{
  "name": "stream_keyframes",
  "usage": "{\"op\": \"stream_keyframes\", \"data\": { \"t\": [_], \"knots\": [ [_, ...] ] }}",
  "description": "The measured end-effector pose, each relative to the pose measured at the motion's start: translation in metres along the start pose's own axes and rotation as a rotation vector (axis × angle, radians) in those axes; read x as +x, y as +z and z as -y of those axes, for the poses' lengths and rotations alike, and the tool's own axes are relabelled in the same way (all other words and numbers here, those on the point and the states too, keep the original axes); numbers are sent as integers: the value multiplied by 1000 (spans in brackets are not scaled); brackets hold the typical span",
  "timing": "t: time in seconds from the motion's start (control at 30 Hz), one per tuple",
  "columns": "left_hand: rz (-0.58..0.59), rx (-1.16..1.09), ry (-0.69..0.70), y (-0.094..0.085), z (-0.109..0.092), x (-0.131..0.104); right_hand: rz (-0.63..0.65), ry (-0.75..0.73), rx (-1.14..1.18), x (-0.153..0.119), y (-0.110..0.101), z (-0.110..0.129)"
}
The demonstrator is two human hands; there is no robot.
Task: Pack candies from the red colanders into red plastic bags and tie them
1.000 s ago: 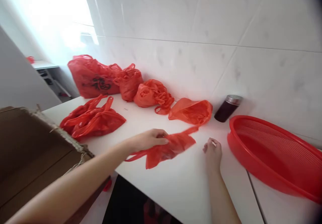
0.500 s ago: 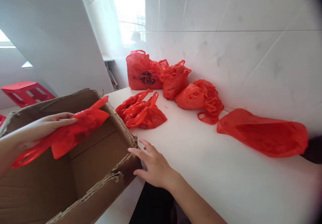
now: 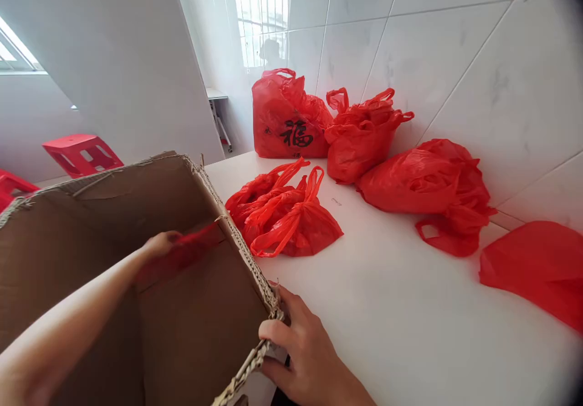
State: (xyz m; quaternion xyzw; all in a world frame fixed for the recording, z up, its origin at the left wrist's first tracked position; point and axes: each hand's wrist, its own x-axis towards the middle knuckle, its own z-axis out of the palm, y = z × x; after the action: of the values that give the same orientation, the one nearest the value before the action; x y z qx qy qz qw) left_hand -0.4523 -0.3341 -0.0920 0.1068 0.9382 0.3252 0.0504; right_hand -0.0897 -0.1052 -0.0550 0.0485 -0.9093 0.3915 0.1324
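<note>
Inside the open cardboard box (image 3: 191, 321), my left hand (image 3: 161, 244) is closed on a red plastic bag (image 3: 194, 251), blurred by motion and shadow. My right hand (image 3: 303, 342) grips the near right corner of the box, thumb over the torn edge. Just right of the box, a tied red bag with looped handles (image 3: 296, 220) lies on the white table (image 3: 387, 309).
Along the tiled wall stand a red bag with black characters (image 3: 289, 117), a knotted red bag (image 3: 362, 135) and a slumped red bag (image 3: 419, 178). A flat red bag (image 3: 537, 266) lies far right. Red stools (image 3: 84, 154) stand beyond the box.
My left hand has gone down into the box with the red bag. My right hand, open beside the corner before, now holds it. The view has shifted.
</note>
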Motion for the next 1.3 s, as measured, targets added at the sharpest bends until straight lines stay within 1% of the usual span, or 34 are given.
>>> {"op": "stream_keyframes", "data": {
  "t": [0.07,0.13,0.23,0.3,0.37,0.4,0.47,0.5,0.53,0.6,0.67,0.73,0.77,0.8,0.87,0.9,0.93,0.97,1.0,1.03,1.1,1.13,1.17,1.2,1.23,1.3],
  "knots": [
    [-16,69,-60,-1,-2,21,12,12,-1,1,2,-2],
    [-106,113,-113,-2,-5,37,16,19,-3,1,4,-5],
    [-280,124,-134,-7,-14,47,13,13,3,1,6,-8],
    [-381,102,-98,-12,-27,48,7,7,8,1,6,-8],
    [-477,70,-28,-19,-50,45,4,5,12,2,5,-7],
    [-518,53,19,-22,-65,42,1,2,13,2,4,-6],
    [-569,24,140,-28,-104,32,-2,-3,15,2,4,-6],
    [-572,15,218,-28,-126,23,-9,-6,15,2,4,-6],
    [-568,12,302,-28,-149,12,-19,-10,14,2,5,-6],
    [-508,35,499,-19,-195,-16,-39,-23,10,1,6,-7],
    [-384,102,691,-1,-236,-47,-50,-35,4,1,6,-8],
    [-230,189,837,22,-265,-74,-51,-47,-1,0,7,-9],
    [-151,251,878,34,-276,-85,-53,-51,-3,0,7,-9],
    [-71,332,889,45,-283,-92,-55,-54,-6,-1,7,-9],
    [30,411,880,59,-291,-101,-57,-54,-12,-1,6,-9],
    [59,417,874,61,-293,-102,-57,-51,-15,-1,6,-9],
    [73,409,880,59,-293,-102,-55,-48,-18,-1,6,-9],
    [90,375,888,53,-293,-101,-51,-46,-19,-1,5,-9],
    [121,284,866,44,-291,-99,-47,-47,-19,0,5,-9],
    [158,143,816,32,-289,-98,-44,-48,-18,0,4,-9],
    [200,-194,657,4,-283,-94,-37,-44,-15,0,3,-9],
    [191,-340,577,-12,-279,-92,-34,-39,-13,0,3,-8],
    [163,-442,518,-27,-273,-89,-33,-35,-13,0,3,-8],
    [114,-487,486,-42,-266,-86,-31,-32,-12,0,2,-7],
    [53,-493,463,-57,-257,-81,-29,-32,-10,0,2,-7],
    [-63,-467,369,-83,-236,-69,-26,-34,-5,-1,1,-6]
  ]
}}
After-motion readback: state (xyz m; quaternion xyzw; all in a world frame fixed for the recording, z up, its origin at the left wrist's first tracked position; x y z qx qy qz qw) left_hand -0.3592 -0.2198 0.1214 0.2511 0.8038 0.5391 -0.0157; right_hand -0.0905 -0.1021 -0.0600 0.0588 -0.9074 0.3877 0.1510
